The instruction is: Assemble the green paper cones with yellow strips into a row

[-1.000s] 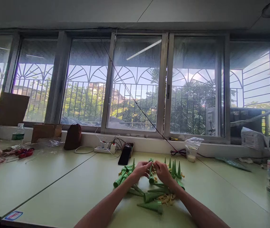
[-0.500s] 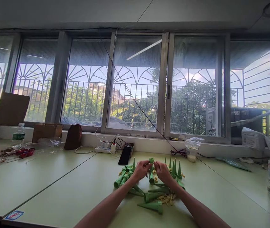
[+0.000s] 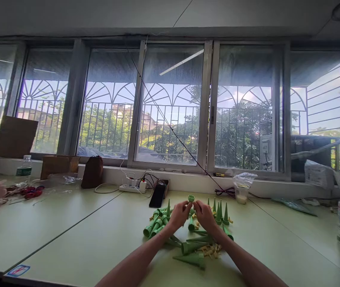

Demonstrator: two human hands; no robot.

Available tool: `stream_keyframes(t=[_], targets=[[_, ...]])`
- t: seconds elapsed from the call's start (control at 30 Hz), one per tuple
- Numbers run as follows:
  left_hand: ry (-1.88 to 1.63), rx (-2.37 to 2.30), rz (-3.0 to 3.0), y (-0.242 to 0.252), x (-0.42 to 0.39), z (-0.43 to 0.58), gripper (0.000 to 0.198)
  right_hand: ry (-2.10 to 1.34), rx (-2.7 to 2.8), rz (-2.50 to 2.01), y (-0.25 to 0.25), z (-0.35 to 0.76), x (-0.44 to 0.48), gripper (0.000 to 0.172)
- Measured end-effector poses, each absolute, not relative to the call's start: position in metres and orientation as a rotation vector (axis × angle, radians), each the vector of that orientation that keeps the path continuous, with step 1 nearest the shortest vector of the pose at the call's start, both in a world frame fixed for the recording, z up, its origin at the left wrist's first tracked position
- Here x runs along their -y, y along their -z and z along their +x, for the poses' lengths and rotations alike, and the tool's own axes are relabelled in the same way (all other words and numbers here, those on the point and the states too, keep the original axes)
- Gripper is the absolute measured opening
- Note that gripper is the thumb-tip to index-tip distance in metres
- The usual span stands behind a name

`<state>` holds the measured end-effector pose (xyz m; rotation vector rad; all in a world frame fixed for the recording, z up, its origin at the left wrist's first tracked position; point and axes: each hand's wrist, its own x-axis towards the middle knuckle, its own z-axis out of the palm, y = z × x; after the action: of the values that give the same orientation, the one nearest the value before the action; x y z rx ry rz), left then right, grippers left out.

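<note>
Left hand (image 3: 179, 215) and right hand (image 3: 205, 215) are pinching a green piece (image 3: 191, 198), its round open end facing up, to the right of the phone (image 3: 157, 195). Green cones (image 3: 225, 214) are standing farther right of the phone. Well right of the phone, a clear cup (image 3: 242, 196) is holding something pale, plastic bag (image 3: 244, 179) covering its top. Left of the phone, a dark pouch (image 3: 92, 172) is sitting, contents hidden; farther left, a cardboard box (image 3: 59, 166), contents unclear.
</note>
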<state>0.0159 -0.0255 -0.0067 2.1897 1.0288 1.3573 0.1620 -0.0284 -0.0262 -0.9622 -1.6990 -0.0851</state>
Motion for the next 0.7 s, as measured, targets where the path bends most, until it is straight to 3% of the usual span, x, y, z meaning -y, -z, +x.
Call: stream_keyframes(t=[0.37,0.7], targets=[[-1.087,-0.655,1.667,0.003,0.029,0.017,0.062,0.021,1.711,-0.939,0.017,0.160,0.039,0.040],[-1.029,-0.669,1.537,-0.003,0.032,0.018,0.065,-0.003,1.766,-0.931,0.023,0.160,0.035,0.040]])
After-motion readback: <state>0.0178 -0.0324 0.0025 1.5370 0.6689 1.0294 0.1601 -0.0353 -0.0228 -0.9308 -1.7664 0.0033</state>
